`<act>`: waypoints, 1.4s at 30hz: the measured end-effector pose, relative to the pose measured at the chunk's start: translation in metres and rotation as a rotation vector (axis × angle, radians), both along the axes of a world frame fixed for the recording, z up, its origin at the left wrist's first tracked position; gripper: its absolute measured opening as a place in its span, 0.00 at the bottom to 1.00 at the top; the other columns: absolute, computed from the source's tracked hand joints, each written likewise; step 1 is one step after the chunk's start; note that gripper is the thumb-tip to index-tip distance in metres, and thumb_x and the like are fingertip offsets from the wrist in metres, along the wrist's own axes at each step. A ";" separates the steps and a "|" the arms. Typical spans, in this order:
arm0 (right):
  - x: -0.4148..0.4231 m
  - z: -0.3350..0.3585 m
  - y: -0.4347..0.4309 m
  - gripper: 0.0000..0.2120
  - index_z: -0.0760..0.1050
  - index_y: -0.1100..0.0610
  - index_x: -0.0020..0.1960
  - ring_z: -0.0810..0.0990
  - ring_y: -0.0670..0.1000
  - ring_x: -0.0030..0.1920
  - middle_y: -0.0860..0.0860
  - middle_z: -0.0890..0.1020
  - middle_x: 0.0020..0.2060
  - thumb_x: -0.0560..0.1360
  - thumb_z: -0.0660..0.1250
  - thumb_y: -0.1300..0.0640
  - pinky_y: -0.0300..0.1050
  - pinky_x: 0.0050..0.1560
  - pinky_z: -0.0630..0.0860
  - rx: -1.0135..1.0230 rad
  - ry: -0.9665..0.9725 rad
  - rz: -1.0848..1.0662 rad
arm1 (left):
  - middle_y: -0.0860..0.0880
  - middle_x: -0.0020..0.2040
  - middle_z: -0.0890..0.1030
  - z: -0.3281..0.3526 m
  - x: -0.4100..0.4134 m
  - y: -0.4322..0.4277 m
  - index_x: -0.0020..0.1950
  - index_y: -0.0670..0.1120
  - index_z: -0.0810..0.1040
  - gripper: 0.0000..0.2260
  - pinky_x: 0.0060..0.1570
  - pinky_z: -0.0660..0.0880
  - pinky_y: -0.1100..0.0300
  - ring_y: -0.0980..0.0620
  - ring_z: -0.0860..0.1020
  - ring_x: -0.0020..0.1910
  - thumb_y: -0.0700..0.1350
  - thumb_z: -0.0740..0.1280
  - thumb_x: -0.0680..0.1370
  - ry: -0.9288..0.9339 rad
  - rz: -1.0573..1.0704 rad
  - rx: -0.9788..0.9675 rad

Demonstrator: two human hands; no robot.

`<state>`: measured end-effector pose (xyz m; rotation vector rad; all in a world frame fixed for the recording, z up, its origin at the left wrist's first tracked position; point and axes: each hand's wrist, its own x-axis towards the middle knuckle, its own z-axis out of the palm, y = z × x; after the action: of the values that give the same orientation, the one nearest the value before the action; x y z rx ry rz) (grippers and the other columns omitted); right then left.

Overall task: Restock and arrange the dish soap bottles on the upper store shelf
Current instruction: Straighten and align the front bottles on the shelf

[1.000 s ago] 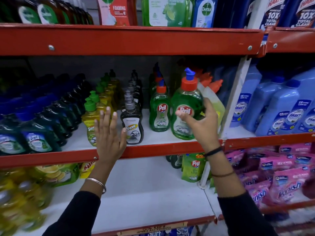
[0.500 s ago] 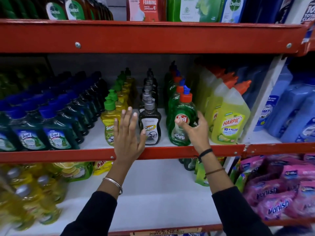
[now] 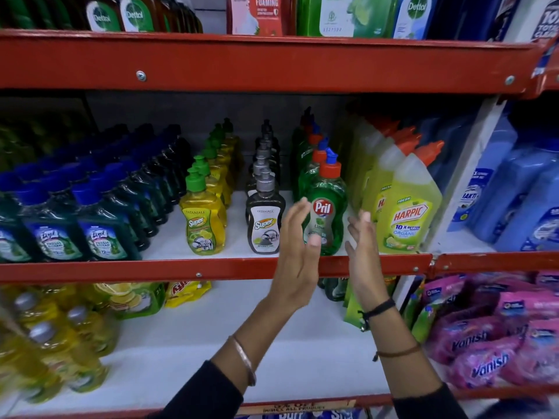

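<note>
Shop aisle: red shelves of branded cleaning bottles.

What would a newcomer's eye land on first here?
Two open hands, left hand and right hand, flank the front green Pril bottle at the red shelf edge, neither gripping it. Right beside it stands a yellow Harpic bottle.

Store shelving with red metal front rails bolted at intervals, white shelf boards, a dark back panel in shadow under the upper tier, and a white upright post on the right.
</note>
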<state>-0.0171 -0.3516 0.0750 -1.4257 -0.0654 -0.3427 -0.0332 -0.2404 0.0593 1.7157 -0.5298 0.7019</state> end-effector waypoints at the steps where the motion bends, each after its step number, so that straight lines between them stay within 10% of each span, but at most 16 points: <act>1: -0.003 0.001 0.001 0.29 0.56 0.50 0.73 0.68 0.41 0.64 0.47 0.65 0.71 0.77 0.47 0.37 0.36 0.60 0.67 0.035 0.021 0.041 | 0.58 0.75 0.56 0.004 0.004 -0.008 0.76 0.53 0.54 0.33 0.75 0.55 0.62 0.60 0.54 0.76 0.71 0.48 0.77 0.118 -0.010 -0.075; 5: -0.007 0.006 0.003 0.28 0.56 0.53 0.74 0.62 0.42 0.66 0.48 0.64 0.71 0.78 0.42 0.41 0.38 0.64 0.61 0.067 0.058 0.120 | 0.54 0.78 0.52 0.011 0.032 -0.017 0.79 0.54 0.48 0.54 0.77 0.55 0.48 0.56 0.54 0.77 0.84 0.43 0.60 0.420 -0.018 -0.260; 9: -0.008 0.010 -0.001 0.27 0.55 0.53 0.74 0.58 0.40 0.66 0.49 0.60 0.74 0.79 0.41 0.43 0.42 0.68 0.55 0.052 0.076 0.200 | 0.51 0.79 0.55 0.011 0.044 -0.009 0.78 0.54 0.55 0.62 0.72 0.61 0.60 0.56 0.59 0.74 0.87 0.46 0.52 0.538 -0.127 -0.354; 14: 0.002 0.012 -0.018 0.29 0.55 0.54 0.74 0.54 0.46 0.74 0.53 0.56 0.76 0.79 0.39 0.42 0.50 0.74 0.51 0.059 0.100 0.257 | 0.51 0.80 0.51 0.011 0.040 -0.004 0.77 0.61 0.54 0.59 0.77 0.51 0.41 0.49 0.51 0.79 0.87 0.42 0.50 0.588 -0.184 -0.291; 28: 0.018 0.012 -0.036 0.31 0.61 0.57 0.71 0.61 0.54 0.74 0.57 0.62 0.74 0.77 0.42 0.39 0.56 0.73 0.57 0.027 0.131 0.302 | 0.49 0.79 0.59 0.016 0.035 0.003 0.63 0.75 0.62 0.31 0.76 0.54 0.38 0.45 0.56 0.78 0.76 0.36 0.64 0.649 -0.106 -0.270; 33: 0.020 0.012 -0.038 0.32 0.64 0.57 0.70 0.63 0.53 0.72 0.57 0.65 0.73 0.76 0.43 0.38 0.58 0.73 0.59 -0.002 0.132 0.290 | 0.49 0.78 0.61 0.013 0.038 0.006 0.57 0.79 0.63 0.39 0.75 0.56 0.39 0.45 0.59 0.77 0.87 0.40 0.49 0.641 -0.097 -0.244; 42: 0.022 0.007 -0.038 0.33 0.70 0.53 0.65 0.69 0.50 0.68 0.54 0.70 0.70 0.71 0.47 0.34 0.57 0.70 0.64 -0.036 0.107 0.279 | 0.50 0.78 0.60 0.012 0.036 0.007 0.62 0.79 0.61 0.40 0.75 0.57 0.39 0.46 0.59 0.77 0.86 0.39 0.52 0.625 -0.066 -0.203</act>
<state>0.0046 -0.3897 0.0823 -1.4459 -0.1816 -0.0356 0.0026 -0.2332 0.0714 1.6070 -0.0726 0.1401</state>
